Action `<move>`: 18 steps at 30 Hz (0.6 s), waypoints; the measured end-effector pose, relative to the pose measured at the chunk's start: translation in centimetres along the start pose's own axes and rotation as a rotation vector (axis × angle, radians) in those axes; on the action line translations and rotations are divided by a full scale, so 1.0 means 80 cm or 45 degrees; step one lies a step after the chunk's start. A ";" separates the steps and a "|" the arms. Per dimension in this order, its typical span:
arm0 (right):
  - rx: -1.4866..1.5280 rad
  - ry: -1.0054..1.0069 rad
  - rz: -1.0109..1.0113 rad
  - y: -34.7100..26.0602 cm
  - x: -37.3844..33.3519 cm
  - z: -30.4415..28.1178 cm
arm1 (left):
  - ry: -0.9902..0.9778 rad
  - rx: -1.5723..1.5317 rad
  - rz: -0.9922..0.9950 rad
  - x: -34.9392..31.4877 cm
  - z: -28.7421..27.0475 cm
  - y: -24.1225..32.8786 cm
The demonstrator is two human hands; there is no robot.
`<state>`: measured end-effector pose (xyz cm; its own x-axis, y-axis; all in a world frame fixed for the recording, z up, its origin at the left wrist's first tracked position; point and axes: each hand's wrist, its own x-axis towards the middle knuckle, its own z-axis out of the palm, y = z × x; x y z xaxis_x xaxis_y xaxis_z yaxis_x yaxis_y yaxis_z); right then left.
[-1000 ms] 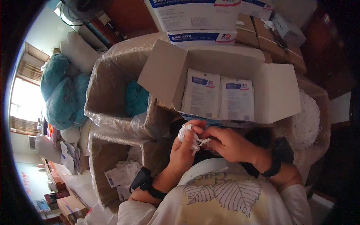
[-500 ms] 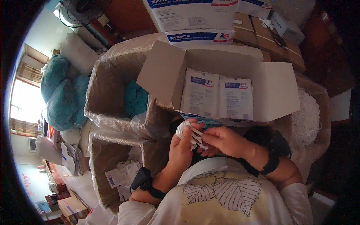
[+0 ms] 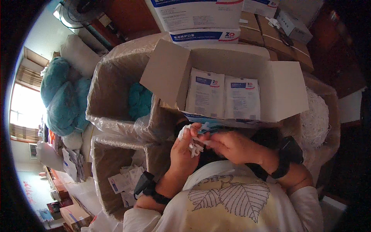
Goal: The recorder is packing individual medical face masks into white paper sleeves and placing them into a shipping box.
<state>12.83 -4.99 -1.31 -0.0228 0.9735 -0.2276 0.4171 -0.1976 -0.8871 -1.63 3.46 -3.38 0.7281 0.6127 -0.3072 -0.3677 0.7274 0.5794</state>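
My left hand [image 3: 184, 152] is closed around a bundle of white elastic straps [image 3: 195, 149], part of it looped over the fingers and the ends hanging below the thumb. Close against it, my right hand [image 3: 236, 147] has its fingers pinched together at the straps; its fingertips are smeared by motion. A light-blue piece [image 3: 205, 127] shows just beyond the fingertips, too small to name. Beyond both hands stands an open white carton [image 3: 228, 54], flaps spread, holding two visible stacks of white flat packets [image 3: 242, 98].
At left, plastic-lined cartons hold teal pieces [image 3: 140, 101] and white packets [image 3: 129, 181]. A heap of white strands [image 3: 315, 118] fills a container at right. Printed boxes [image 3: 203, 17] are stacked behind; stuffed teal bags [image 3: 62, 98] lie far left. A fan [image 3: 81, 13] stands at the back.
My right hand has shifted slightly, its fingertips now blurred. The straps, earlier stretched between both hands, now hang bunched below my left thumb. A light-blue piece now shows by the fingers.
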 end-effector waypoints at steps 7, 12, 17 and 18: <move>-0.458 -0.444 -0.266 -0.006 -0.027 0.001 | -0.202 0.350 -0.478 -0.017 -0.021 0.015; -0.682 -0.758 -0.110 -0.021 -0.035 -0.010 | -0.399 1.313 -0.657 -0.022 -0.006 0.009; -0.673 -0.854 0.048 -0.026 -0.040 -0.031 | -0.542 1.438 -0.559 -0.013 -0.008 -0.008; -0.666 -0.827 0.039 -0.023 -0.043 -0.032 | -0.545 1.444 -0.541 -0.011 -0.005 -0.010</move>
<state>14.44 -7.71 2.10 -0.4573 0.6767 -0.5770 0.7905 0.0121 -0.6123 -2.20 2.48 -3.86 0.8709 0.0974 -0.4817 0.4799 0.0426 0.8763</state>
